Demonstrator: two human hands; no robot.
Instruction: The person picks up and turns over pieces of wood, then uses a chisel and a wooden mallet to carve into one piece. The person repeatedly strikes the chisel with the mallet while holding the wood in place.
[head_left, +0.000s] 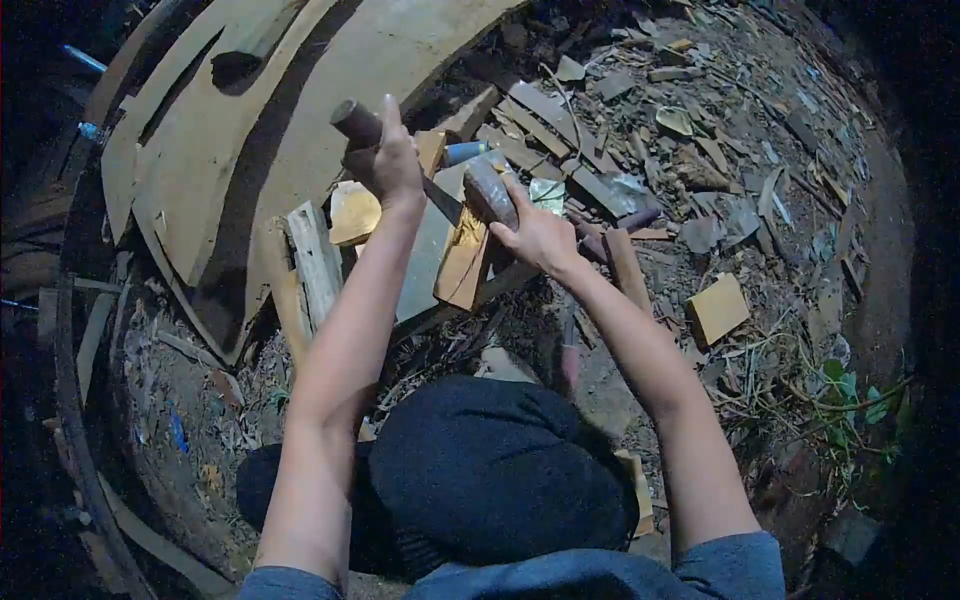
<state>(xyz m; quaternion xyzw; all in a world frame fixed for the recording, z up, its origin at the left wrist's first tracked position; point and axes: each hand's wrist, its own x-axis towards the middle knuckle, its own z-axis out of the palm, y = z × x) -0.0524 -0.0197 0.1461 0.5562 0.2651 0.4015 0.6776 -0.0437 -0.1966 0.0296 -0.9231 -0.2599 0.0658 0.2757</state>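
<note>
My left hand is wrapped around a tool with a thick round dark handle, its thumb pointing up. A dark, straight blade-like strip runs from that hand down towards an orange-yellow wood piece. The wood piece leans on a grey board, its upper face rough and split. My right hand grips a rounded, grey-brown oblong block right at the wood's upper end. Whether the block is stone or wood I cannot tell.
Large pale curved boards lie at the left. A blue cylinder sits behind the work spot. Wood scraps and chips cover the ground at the right, with a yellowish wood block nearer. A weathered post stands beside my left forearm.
</note>
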